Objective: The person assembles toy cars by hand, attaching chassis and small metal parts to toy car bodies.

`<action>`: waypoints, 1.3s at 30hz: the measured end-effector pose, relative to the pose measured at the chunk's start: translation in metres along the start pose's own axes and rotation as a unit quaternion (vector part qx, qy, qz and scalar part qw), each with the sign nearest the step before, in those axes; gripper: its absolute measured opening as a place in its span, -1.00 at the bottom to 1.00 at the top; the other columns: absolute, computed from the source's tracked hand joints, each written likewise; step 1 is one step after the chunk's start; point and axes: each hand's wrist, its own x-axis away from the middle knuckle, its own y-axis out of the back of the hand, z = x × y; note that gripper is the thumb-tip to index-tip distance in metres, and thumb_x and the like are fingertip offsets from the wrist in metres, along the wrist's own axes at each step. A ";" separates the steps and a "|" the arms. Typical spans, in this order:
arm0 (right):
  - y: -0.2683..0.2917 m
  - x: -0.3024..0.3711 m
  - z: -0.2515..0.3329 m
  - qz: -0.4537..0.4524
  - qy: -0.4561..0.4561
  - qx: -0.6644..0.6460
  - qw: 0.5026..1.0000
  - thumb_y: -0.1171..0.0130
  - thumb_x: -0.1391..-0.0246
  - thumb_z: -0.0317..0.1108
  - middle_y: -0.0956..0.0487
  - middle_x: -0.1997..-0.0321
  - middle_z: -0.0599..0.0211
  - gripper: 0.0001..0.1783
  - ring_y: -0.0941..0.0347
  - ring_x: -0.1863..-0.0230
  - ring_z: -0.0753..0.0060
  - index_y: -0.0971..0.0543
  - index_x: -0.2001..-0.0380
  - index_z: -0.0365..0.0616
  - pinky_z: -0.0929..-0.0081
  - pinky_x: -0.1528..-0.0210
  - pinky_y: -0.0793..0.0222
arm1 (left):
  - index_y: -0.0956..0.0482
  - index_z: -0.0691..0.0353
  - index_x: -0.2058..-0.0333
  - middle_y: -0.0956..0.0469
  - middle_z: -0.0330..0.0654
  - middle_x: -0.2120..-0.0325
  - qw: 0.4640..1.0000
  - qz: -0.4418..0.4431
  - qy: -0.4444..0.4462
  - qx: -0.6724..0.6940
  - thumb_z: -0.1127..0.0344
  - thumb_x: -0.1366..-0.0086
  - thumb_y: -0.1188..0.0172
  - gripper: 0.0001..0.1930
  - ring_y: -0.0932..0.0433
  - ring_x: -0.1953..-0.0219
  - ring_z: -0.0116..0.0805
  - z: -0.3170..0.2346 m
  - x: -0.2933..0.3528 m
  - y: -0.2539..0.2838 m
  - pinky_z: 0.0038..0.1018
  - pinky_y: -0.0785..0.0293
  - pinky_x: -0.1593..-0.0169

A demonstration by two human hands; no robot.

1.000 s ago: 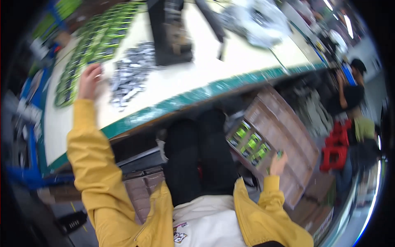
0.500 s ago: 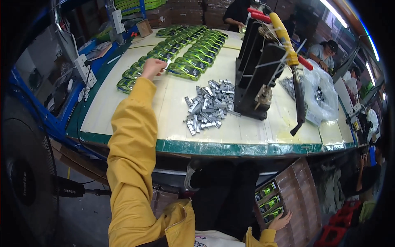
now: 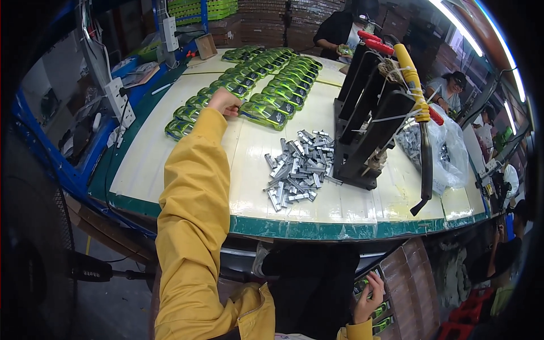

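A worker in a yellow jacket stretched an arm across a pale counter, left of a black stand made of upright plates. The left hand, well to the left of the stand, had its fingers drawn together at the near end of the front case in a row of translucent green plastic cases; whether that grip was clenched on the case or on something smaller could not be told. The cases lay in long overlapping rows, left of the stand and running away beyond it.

Just left of the stand's foot, a loose heap of grey metal parts covered the counter. Below the stand, past the counter's near edge, the right hand curled its fingers over a compartmented brown box, beside more green cases lying in it; its grip, too, could not be judged as grasping or released.

A yellow-handled tool with a dark, bent shaft hung at the stand's right side, near red handles at its top. Right of the stand sat a clear plastic bag; beyond it, a co-worker held a small green item.
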 end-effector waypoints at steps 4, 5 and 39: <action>-0.009 -0.016 0.037 0.050 0.080 -0.079 0.992 0.13 0.11 -0.63 -0.43 0.27 0.16 -0.84 -0.37 0.31 0.36 -0.44 0.42 -0.28 0.61 0.28 -0.26 | -0.42 0.36 0.58 -0.38 -0.22 0.68 1.000 -0.020 0.002 0.001 0.47 0.07 -0.14 -0.91 -0.38 0.66 -0.48 -0.001 0.011 0.000 -0.53 -0.46 0.57; -0.012 -0.018 0.048 0.054 0.098 -0.127 0.986 0.09 0.16 -0.65 -0.44 0.30 0.17 -0.82 -0.38 0.33 0.32 -0.44 0.43 -0.26 0.57 0.27 -0.27 | -0.42 0.36 0.58 -0.38 -0.22 0.68 1.000 -0.004 -0.005 -0.003 0.48 0.07 -0.13 -0.91 -0.37 0.66 -0.48 -0.001 0.017 0.003 -0.53 -0.46 0.57; -0.143 -0.151 0.240 -0.001 0.405 -0.333 0.851 -0.16 0.29 -0.48 -0.28 -0.02 0.12 -0.39 -0.33 0.11 0.22 -0.27 0.04 -0.23 0.49 0.14 -0.29 | -0.43 0.34 0.35 -0.44 -0.22 0.52 0.966 0.150 -0.134 0.163 0.29 -0.09 -0.03 -0.78 -0.43 0.48 -0.54 0.039 0.197 0.023 -0.69 -0.40 0.50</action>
